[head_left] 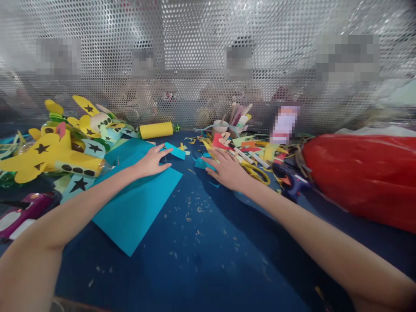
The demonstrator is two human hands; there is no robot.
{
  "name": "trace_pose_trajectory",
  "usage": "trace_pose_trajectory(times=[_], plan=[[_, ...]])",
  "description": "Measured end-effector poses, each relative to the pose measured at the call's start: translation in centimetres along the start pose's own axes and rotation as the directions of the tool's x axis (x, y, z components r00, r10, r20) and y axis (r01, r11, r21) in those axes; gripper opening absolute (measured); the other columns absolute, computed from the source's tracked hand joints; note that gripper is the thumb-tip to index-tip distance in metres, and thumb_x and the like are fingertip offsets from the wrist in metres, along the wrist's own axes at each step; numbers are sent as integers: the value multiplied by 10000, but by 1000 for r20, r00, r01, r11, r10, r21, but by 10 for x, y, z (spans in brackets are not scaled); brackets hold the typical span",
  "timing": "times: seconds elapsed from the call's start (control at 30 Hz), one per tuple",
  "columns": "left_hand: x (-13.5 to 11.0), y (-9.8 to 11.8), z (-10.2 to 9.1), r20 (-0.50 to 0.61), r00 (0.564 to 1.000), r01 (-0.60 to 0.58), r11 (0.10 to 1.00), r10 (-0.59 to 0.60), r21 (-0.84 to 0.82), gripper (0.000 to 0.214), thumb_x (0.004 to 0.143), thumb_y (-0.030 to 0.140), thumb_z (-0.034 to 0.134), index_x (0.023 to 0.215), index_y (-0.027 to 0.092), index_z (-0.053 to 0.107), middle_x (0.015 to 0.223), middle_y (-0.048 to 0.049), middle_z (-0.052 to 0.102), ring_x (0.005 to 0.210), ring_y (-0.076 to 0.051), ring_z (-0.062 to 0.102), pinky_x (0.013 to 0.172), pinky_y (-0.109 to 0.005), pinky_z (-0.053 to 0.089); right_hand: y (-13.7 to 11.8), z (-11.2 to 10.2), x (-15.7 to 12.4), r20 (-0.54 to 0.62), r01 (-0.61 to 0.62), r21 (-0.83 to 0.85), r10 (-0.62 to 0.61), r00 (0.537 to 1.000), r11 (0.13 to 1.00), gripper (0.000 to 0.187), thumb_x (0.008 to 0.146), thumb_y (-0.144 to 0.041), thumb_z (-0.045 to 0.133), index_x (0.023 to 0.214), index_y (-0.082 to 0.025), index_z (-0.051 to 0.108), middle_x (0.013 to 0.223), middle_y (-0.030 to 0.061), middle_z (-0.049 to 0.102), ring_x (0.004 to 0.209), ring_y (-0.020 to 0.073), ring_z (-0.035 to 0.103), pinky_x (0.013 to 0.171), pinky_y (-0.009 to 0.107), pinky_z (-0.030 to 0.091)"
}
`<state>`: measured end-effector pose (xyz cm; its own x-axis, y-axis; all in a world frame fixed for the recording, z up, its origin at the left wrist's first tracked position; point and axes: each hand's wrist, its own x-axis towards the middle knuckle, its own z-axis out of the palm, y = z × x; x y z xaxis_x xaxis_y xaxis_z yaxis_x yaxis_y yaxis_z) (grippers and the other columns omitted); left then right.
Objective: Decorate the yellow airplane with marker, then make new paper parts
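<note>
My left hand is spread, palm down, over a large blue sheet of paper. Just past its fingertips lies a small blue paper strip; whether they touch I cannot tell. With fingers stretched out, my right hand lies over small blue paper scraps on the dark blue tabletop. Yellow-handled scissors rest beside its wrist, partly hidden behind it. Neither hand visibly grips anything.
Yellow paper planes with black stars crowd the left, near a purple-and-white tool. A yellow-wrapped bottle lies behind. Coloured scraps, a cup, a phone and a red bag fill the right. A perforated silvery sheet stands behind.
</note>
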<state>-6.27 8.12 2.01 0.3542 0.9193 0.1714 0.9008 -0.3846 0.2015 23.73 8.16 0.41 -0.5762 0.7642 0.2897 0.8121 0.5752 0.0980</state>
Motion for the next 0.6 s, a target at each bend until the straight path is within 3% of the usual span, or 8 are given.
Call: trace_pose_trajectory(times=[0.07, 0.17, 0.2, 0.3, 0.47, 0.6], plan=[[-8, 4, 0, -55, 998, -9, 996, 13, 83, 547, 876, 482, 563, 1343, 197, 565, 1486, -167, 403, 1382, -373, 339, 1123, -529, 299, -6, -4, -5, 1, 33, 36, -33, 999, 999, 436, 963, -388, 474, 1371, -253, 554, 1502, 135, 435, 1398, 346, 371, 1116, 542, 333], [-27, 20, -1, -134, 988, -58, 986, 79, 156, 482, 850, 557, 578, 1122, 173, 681, 1295, -170, 524, 1271, -357, 427, 1071, -487, 369, -18, -8, -14, 10, 126, 95, -128, 992, 987, 406, 951, -342, 503, 1327, -213, 584, 1457, 153, 478, 1374, 332, 407, 1109, 520, 361], [-34, 27, -2, -115, 987, -91, 981, 112, 171, 498, 838, 595, 577, 1075, 170, 683, 1199, -155, 566, 1195, -333, 476, 1036, -466, 404, -22, -10, -17, 11, 158, 110, -160, 987, 981, 389, 945, -330, 515, 1303, -205, 600, 1435, 153, 501, 1369, 331, 414, 1111, 520, 362], [-52, 44, 2, -31, 994, -99, 973, 108, 208, 641, 796, 701, 557, 1124, 156, 641, 1069, -141, 614, 1082, -328, 519, 935, -460, 469, -33, -12, -25, 6, 223, 156, -227, 974, 962, 336, 931, -305, 537, 1236, -204, 634, 1379, 148, 553, 1336, 332, 453, 1092, 547, 379], [-67, 56, 14, 12, 994, -113, 974, 112, 194, 525, 910, 541, 491, 1208, 123, 598, 1158, -164, 601, 1077, -319, 543, 908, -457, 483, -40, -11, -31, -43, 238, 264, -235, 971, 935, 290, 962, -349, 477, 1163, -230, 649, 1265, 113, 639, 1228, 300, 552, 1034, 558, 436], [-73, 65, 18, 37, 981, -191, 977, 188, 90, 513, 922, 466, 508, 1302, 123, 541, 1250, -158, 574, 1151, -325, 522, 963, -475, 465, -39, -8, -32, -57, 188, 378, -180, 982, 907, 310, 961, -350, 477, 1220, -232, 603, 1228, 104, 655, 1138, 273, 606, 983, 506, 493]])
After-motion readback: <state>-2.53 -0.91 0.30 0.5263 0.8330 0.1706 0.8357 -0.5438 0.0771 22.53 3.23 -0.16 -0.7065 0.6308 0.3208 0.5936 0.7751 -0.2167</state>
